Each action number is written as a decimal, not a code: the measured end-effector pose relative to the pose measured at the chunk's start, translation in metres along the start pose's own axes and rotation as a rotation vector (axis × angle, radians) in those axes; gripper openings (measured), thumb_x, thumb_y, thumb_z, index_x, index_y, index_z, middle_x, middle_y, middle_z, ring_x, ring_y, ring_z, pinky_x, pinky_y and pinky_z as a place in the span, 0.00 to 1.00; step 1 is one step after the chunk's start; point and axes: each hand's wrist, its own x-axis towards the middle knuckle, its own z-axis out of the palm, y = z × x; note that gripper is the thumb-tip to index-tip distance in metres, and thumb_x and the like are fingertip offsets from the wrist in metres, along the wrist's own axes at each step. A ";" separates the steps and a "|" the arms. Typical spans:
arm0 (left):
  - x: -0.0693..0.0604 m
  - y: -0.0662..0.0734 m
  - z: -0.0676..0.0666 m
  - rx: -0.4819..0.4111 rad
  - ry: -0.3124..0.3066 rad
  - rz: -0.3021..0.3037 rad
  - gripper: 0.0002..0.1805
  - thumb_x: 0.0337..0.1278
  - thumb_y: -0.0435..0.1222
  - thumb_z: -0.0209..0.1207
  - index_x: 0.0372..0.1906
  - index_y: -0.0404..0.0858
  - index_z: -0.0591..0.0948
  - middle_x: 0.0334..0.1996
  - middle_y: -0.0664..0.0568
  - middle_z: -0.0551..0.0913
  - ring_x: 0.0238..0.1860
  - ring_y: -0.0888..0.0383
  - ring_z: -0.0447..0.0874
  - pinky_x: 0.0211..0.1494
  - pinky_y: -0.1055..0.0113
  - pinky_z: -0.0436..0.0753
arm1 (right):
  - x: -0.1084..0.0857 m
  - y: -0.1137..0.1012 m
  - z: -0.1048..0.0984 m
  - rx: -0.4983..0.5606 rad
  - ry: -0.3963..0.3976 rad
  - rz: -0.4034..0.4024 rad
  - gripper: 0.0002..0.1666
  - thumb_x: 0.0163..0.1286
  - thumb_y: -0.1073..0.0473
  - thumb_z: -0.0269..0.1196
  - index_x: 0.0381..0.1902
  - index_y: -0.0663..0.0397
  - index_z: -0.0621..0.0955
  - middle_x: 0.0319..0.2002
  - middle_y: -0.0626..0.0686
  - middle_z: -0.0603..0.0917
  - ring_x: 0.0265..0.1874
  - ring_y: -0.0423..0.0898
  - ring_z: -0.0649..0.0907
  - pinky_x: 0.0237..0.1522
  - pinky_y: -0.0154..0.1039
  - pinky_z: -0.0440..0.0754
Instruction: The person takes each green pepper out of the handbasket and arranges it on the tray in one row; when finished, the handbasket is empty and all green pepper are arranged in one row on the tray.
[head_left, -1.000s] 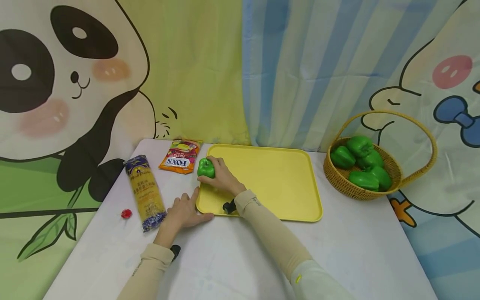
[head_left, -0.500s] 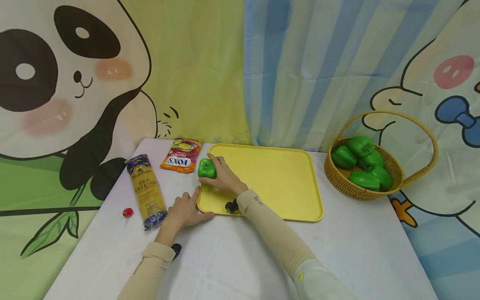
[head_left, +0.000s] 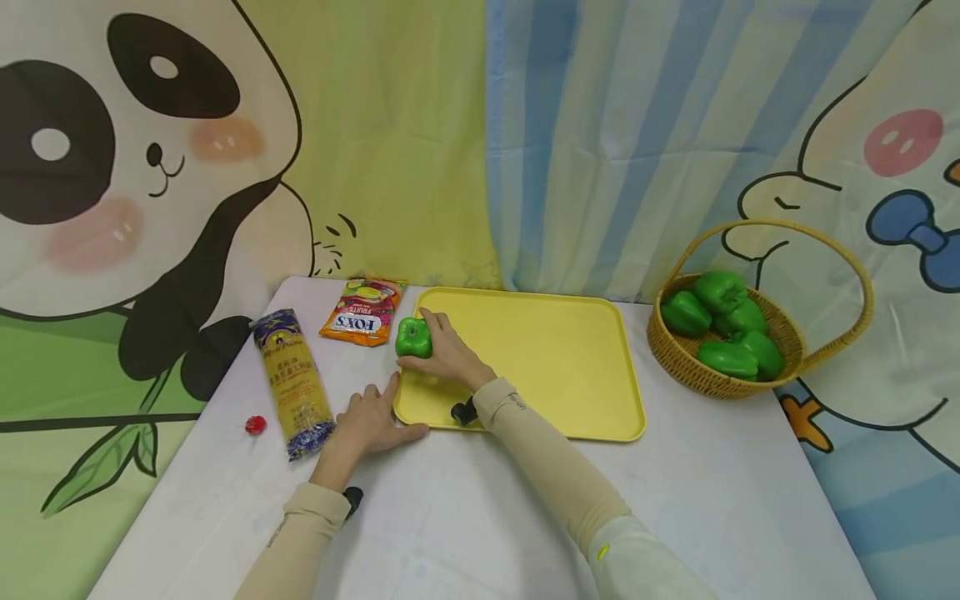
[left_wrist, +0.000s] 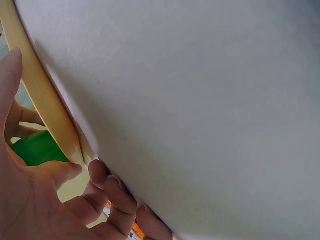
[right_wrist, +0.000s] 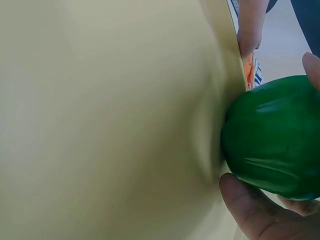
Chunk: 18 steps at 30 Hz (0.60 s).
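My right hand grips a shiny green bell pepper at the left edge of the yellow tray. In the right wrist view the pepper sits against the tray's raised rim, with fingertips on both sides of it. My left hand rests at the tray's front left corner, fingers spread. Its thumb lies along the front edge and its index finger reaches the left side. In the left wrist view that hand touches the tray rim, and part of the pepper shows behind it.
Left of the tray lie a FOX'S candy bag, a long yellow-and-blue spaghetti pack and a small red wrapped candy. A wicker basket with a tall handle stands at the right, holding several green bell peppers. Curtains hang behind the table.
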 end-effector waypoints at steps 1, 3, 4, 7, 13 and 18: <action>0.001 0.001 0.000 0.000 0.000 0.003 0.65 0.46 0.75 0.59 0.81 0.43 0.50 0.61 0.28 0.71 0.59 0.30 0.74 0.52 0.26 0.77 | -0.001 0.001 -0.001 0.000 0.003 0.002 0.61 0.63 0.31 0.66 0.81 0.40 0.46 0.72 0.57 0.61 0.59 0.51 0.76 0.63 0.50 0.81; 0.002 0.002 0.002 -0.004 -0.001 0.011 0.65 0.46 0.75 0.59 0.81 0.42 0.50 0.61 0.28 0.71 0.59 0.30 0.74 0.52 0.27 0.77 | -0.003 0.004 -0.003 -0.009 0.012 -0.004 0.61 0.63 0.31 0.66 0.81 0.42 0.47 0.72 0.58 0.61 0.61 0.52 0.76 0.64 0.51 0.81; 0.002 0.003 0.002 -0.006 -0.002 0.014 0.66 0.46 0.75 0.59 0.81 0.42 0.50 0.61 0.28 0.71 0.58 0.31 0.74 0.52 0.27 0.78 | -0.004 0.005 -0.004 -0.015 0.014 -0.009 0.61 0.63 0.31 0.67 0.81 0.43 0.48 0.72 0.58 0.61 0.62 0.52 0.76 0.64 0.51 0.81; 0.003 0.002 0.004 -0.004 -0.014 0.004 0.67 0.44 0.77 0.58 0.81 0.42 0.50 0.61 0.28 0.71 0.58 0.31 0.74 0.52 0.27 0.78 | -0.010 0.009 -0.009 -0.042 0.014 -0.034 0.62 0.62 0.30 0.67 0.81 0.44 0.48 0.75 0.57 0.59 0.67 0.53 0.74 0.68 0.53 0.77; 0.004 -0.003 0.005 -0.014 -0.019 -0.014 0.68 0.43 0.78 0.57 0.81 0.41 0.49 0.63 0.26 0.70 0.61 0.28 0.72 0.55 0.25 0.75 | -0.026 0.013 -0.034 -0.101 0.042 -0.087 0.63 0.60 0.29 0.67 0.81 0.46 0.50 0.78 0.57 0.56 0.74 0.57 0.69 0.71 0.56 0.75; 0.005 -0.003 0.003 -0.025 -0.027 -0.006 0.68 0.44 0.77 0.57 0.81 0.40 0.49 0.64 0.26 0.69 0.62 0.27 0.70 0.56 0.24 0.74 | -0.043 0.024 -0.059 -0.144 0.071 -0.121 0.61 0.61 0.31 0.67 0.80 0.51 0.53 0.77 0.57 0.58 0.72 0.56 0.71 0.69 0.54 0.76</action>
